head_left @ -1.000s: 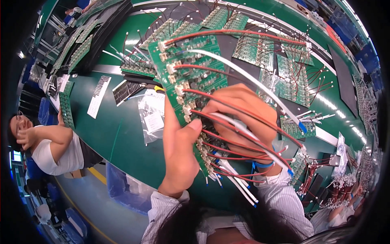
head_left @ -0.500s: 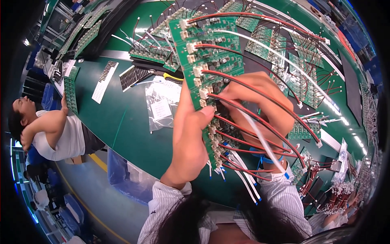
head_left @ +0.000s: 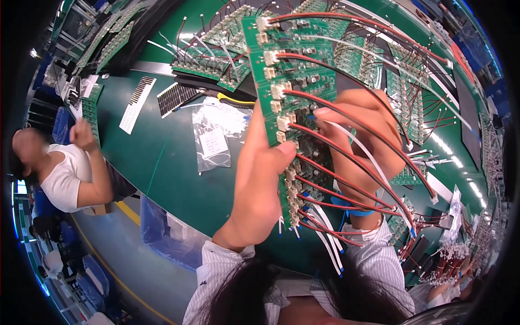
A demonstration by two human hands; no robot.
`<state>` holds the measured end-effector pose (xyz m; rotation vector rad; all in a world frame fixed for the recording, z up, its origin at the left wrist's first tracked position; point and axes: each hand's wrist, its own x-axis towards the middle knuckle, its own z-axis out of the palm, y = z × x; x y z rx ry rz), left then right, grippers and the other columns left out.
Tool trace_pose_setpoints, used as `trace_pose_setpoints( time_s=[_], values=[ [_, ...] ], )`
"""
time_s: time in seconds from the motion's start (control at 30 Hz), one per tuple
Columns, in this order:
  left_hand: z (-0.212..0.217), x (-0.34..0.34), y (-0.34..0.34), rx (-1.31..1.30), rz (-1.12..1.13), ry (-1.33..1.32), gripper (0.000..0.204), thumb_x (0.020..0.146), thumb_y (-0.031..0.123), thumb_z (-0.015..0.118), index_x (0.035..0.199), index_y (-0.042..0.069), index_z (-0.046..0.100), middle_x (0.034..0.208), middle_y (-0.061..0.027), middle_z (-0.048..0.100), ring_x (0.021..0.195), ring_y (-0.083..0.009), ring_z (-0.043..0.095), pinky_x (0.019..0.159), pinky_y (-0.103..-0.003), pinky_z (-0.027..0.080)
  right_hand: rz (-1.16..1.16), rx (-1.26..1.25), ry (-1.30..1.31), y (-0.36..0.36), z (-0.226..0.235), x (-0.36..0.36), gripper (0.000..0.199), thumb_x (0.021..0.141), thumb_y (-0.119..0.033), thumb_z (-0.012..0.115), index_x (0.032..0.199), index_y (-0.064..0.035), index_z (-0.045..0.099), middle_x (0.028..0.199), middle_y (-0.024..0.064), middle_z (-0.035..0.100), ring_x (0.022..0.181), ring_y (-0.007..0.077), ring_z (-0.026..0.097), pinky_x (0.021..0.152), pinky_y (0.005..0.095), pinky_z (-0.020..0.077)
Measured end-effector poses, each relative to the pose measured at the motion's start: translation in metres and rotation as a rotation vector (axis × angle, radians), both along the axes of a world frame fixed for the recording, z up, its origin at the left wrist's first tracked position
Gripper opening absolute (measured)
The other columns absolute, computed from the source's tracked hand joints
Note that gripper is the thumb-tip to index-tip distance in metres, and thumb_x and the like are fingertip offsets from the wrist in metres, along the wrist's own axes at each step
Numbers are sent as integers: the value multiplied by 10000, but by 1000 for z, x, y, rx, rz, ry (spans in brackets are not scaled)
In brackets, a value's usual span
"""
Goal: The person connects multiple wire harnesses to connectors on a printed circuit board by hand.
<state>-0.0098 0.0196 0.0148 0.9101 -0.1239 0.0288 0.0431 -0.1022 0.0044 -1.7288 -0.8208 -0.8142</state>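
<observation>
My left hand [head_left: 261, 179] grips a long green circuit board panel [head_left: 266, 81] by its left edge, thumb on the front, holding it tilted up above the table. White connectors line that edge, and several red-and-black wire pairs [head_left: 346, 116] run from them to the right. My right hand [head_left: 374, 138] is closed in a pinch by the middle of the board. A white flat cable [head_left: 374, 160] with a blue tip trails from its fingertips; the cable's other end is hidden there. More white flat cables [head_left: 327, 238] hang from the board's lower end.
On the green table [head_left: 179, 189] lie a clear plastic bag [head_left: 211, 138], yellow-and-black handled pliers [head_left: 233, 99] and a strip of black pieces [head_left: 136, 105]. Wired boards [head_left: 403, 97] cover the far right. A co-worker [head_left: 70, 173] sits at the left.
The board and both my hands have moved a little to the right. The white flat cable has swung right with my right hand. The co-worker has turned and shifted their arms.
</observation>
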Motion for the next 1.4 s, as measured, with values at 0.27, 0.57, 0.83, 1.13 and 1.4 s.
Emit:
trace_pose_setpoints(
  time_s=[0.27,0.57,0.83,1.13,1.4],
  values=[
    [5,-2,-2,23,-76,26,561,815,33,324,1358,-24,195,1218,-96,429,1084,-130,428,936,-253,325,-39,85,32,0,-5,-2,189,677,40,712,845,-7,640,777,87,540,619,118,518,484,225,419],
    [4,-1,-5,56,-93,7,556,810,25,307,1352,-32,199,1234,-92,402,1101,-124,395,943,-244,299,-81,61,-58,-1,-3,0,226,640,55,723,844,-14,655,763,76,548,642,129,503,512,226,399],
    [3,-1,-5,128,-65,-16,543,812,47,314,1340,-27,212,1205,-87,418,1069,-125,404,930,-242,308,-104,-20,-115,-1,2,-1,239,619,35,740,836,-14,655,762,86,571,657,155,515,541,247,407],
    [4,-1,-5,50,-14,-29,456,863,104,354,1296,-10,266,1149,-84,447,1023,-110,425,899,-255,340,-96,14,-68,7,5,-6,267,601,37,731,857,-24,683,734,81,575,633,151,518,535,243,392],
    [-1,4,-4,-8,19,-47,498,870,36,393,1338,0,226,1165,-78,458,1030,-112,457,904,-262,363,19,-61,-26,-8,4,-2,262,565,-48,729,822,0,699,748,106,617,645,162,581,529,237,435]
  ],
)
